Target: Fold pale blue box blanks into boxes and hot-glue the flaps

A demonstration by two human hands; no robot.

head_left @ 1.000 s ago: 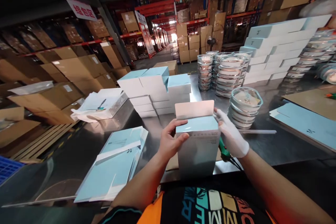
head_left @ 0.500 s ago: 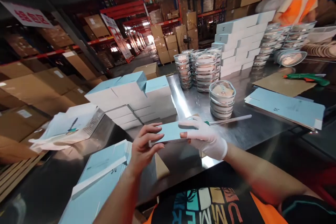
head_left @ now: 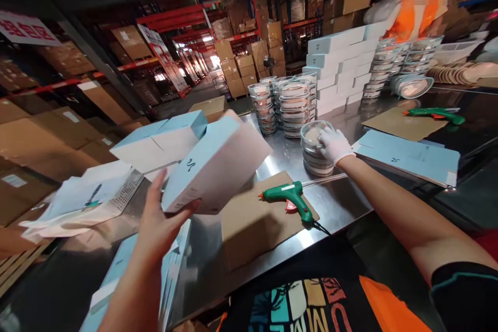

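Observation:
My bare left hand (head_left: 163,223) grips a blue and white cardboard box (head_left: 218,166) at its near end. The box is tilted up, with a black squiggle on its blue face. My right hand (head_left: 335,146), in a white glove, has its fingers over the rim of the top glass container (head_left: 314,132) in a short stack. That grip is partly hidden by the glove. Between my hands a green glue gun (head_left: 290,196) with an orange tip lies on a brown cardboard sheet (head_left: 249,233).
White and blue boxes (head_left: 155,140) stand behind the held box. More stacked glass containers (head_left: 293,106) and a box wall (head_left: 342,70) stand farther back. Flat blue cartons (head_left: 408,155) and a second glue gun (head_left: 436,114) lie right. A person (head_left: 416,18) in an orange vest is beyond.
Both hands held a box together; now my left hand alone has the box, lifted and tilted to the left. My right hand has moved right to the glass containers. The glue gun has come into sight.

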